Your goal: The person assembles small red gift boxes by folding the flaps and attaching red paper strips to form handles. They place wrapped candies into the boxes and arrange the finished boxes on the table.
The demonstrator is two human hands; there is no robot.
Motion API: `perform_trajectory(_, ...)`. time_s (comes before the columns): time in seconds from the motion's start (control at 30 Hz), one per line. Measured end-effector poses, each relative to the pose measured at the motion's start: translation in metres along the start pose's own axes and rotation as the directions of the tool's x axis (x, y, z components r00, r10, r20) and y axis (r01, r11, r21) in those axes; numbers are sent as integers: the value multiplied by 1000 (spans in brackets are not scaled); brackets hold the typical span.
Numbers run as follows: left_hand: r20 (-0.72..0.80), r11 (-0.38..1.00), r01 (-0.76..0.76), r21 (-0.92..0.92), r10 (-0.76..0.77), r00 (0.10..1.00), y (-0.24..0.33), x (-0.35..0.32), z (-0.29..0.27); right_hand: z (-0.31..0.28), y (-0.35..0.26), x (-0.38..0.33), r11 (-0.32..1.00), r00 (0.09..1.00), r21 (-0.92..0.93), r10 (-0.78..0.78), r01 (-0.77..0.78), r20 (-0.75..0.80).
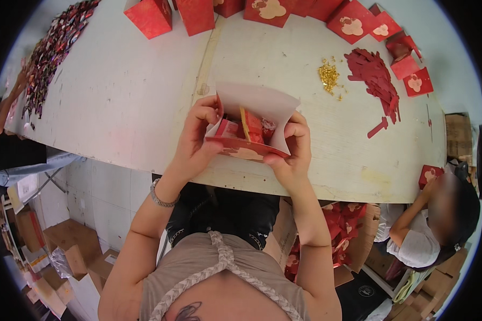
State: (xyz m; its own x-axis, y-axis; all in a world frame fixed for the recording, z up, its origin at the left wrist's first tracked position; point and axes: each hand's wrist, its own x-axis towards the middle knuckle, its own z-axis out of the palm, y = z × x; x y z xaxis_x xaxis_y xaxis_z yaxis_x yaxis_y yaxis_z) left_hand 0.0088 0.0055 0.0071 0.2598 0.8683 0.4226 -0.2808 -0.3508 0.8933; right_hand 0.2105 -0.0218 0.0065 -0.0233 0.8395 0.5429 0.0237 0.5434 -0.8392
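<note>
A red paper gift box [242,152] with a pale print and a white inside is held between my two hands at the table's front edge. Its top stands open toward me, the white back flap [257,101] raised. Small red, pink and yellow packets [253,127] lie inside. My left hand [197,138] grips the left side, fingers curled behind the wall and thumb on the front edge. On the opposite side my right hand [294,151] does the same, its thumb pressed at the front right corner.
Red boxes [194,16] line the white table's [134,101] far edge. Dark red strips [375,80] and gold pieces [329,75] lie right; wrapped items [59,43] heap left. A carton [370,235] of red boxes stands below. A person [420,235] at right holds a red box.
</note>
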Motion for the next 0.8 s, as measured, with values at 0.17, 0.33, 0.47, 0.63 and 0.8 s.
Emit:
perform_trajectory(0.17, -214, 980, 13, 197, 30, 976, 11, 6, 19, 19, -13, 8, 971, 966, -236, -91, 33, -241)
perform_trajectory(0.33, -319, 984, 55, 169, 1, 948, 10, 9, 26, 26, -11, 12, 964, 927, -261, -53, -49, -371)
perform_trajectory(0.47, -354, 973, 162, 165, -95, 930, 14, 20, 34, 29, -7, 17, 990, 903, -98, 54, -106, -425)
perform_trajectory(0.63, -317, 954, 298, -25, -291, 903, 28, 32, 39, 28, -13, 20, 971, 884, 81, 239, -225, -401)
perform_trajectory(0.8, -185, 935, 326, 137, -299, 936, 19, 31, 27, 20, -20, 28, 902, 875, 196, 424, -385, -234)
